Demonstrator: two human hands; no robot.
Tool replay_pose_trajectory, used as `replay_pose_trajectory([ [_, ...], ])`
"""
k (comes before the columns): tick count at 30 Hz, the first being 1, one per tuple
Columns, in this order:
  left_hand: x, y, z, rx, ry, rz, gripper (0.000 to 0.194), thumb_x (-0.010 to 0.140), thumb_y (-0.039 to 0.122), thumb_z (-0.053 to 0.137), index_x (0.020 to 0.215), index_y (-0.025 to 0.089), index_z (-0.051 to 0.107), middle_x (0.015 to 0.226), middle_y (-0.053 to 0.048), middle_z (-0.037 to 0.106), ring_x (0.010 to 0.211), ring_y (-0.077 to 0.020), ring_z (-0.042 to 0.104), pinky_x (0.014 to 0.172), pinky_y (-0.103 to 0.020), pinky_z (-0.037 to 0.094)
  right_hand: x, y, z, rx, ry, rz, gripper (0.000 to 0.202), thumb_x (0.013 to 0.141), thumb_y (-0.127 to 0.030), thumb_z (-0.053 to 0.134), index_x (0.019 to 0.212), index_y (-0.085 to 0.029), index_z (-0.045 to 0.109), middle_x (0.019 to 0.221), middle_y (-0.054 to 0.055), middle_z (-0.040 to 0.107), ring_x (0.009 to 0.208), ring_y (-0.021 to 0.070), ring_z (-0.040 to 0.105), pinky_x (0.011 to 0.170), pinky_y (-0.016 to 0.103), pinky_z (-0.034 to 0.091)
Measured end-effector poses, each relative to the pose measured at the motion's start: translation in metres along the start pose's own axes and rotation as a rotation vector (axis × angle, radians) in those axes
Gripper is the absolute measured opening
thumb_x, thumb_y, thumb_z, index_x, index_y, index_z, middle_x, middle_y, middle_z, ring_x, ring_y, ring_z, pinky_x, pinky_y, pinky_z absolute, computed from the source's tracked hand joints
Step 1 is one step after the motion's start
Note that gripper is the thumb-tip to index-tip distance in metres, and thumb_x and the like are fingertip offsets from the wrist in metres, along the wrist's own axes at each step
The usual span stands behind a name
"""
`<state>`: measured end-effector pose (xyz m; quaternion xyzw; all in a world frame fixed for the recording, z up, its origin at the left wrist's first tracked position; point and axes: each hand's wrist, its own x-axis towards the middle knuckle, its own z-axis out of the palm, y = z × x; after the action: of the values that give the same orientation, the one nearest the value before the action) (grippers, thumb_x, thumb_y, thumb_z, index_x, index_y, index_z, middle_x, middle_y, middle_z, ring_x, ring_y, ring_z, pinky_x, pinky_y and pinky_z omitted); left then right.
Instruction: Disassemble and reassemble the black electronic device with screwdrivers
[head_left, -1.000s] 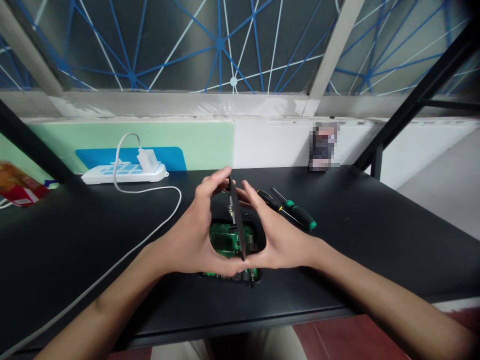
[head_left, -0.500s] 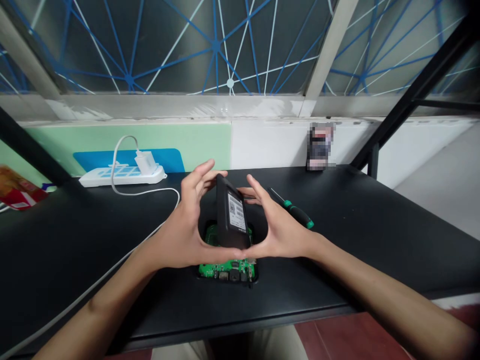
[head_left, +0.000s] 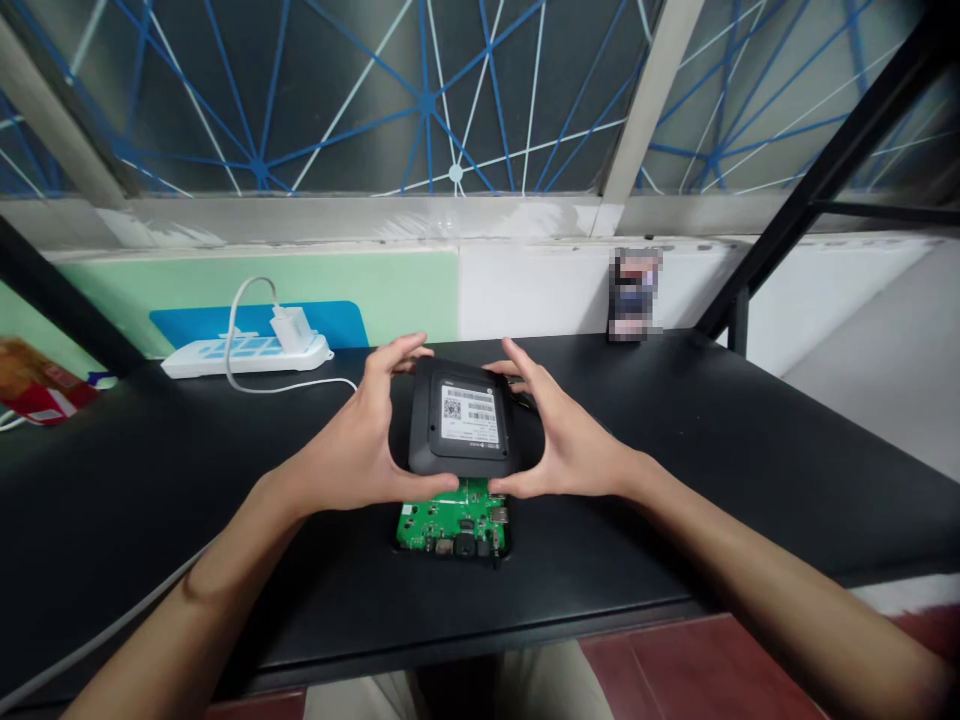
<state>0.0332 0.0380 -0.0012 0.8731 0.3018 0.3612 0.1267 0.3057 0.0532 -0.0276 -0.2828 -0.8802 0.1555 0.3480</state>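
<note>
Between my two hands is a black square device cover (head_left: 420, 400) with a white printed label (head_left: 469, 416) facing up and toward me. My left hand (head_left: 367, 440) grips its left side, thumb along the near edge and fingers at the far left corner. On the right side my right hand (head_left: 566, 440) holds it the same way, thumb at the near right corner. Below the cover lies a green circuit board (head_left: 442, 520) in a black shell on the table. Its near edge, lined with connectors, shows; the far part is hidden beneath the cover.
A white power strip (head_left: 202, 357) with a plugged-in white charger (head_left: 292, 328) stands at the back left, its white cable (head_left: 315, 384) running toward the front. A red packet (head_left: 56, 390) lies far left. A pixelated upright object (head_left: 634, 295) leans on the back wall.
The cover was tilted steeply on its side; now it lies flatter, label upward, over the board. The green-handled screwdriver seen beyond my right hand is now mostly hidden behind it.
</note>
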Motion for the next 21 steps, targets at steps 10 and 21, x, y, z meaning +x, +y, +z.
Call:
replay_pose_trajectory([
  [10,0.000,0.019,-0.018,0.081,-0.330,-0.225,0.108,0.069,0.048,0.083,0.150,0.027,0.017,0.150,-0.014,0.033,0.138,-0.0410,0.040,0.113,-0.056,0.041,-0.001,-0.013,-0.002,-0.068,-0.105,-0.012,0.138,0.063,-0.065,0.081,0.161,-0.021,-0.005,0.142,0.020,0.049,0.127,0.0369,0.050,0.107,0.060,0.042],
  [21,-0.002,0.032,-0.021,0.061,-0.560,-0.402,0.103,0.064,0.045,0.083,0.149,0.026,0.027,0.150,-0.010,0.041,0.138,-0.0366,0.041,0.112,-0.051,0.041,-0.003,-0.034,-0.003,-0.157,-0.336,0.075,0.135,0.062,-0.074,0.075,0.161,-0.014,0.006,0.138,0.022,0.051,0.126,0.0370,0.051,0.106,0.054,0.043],
])
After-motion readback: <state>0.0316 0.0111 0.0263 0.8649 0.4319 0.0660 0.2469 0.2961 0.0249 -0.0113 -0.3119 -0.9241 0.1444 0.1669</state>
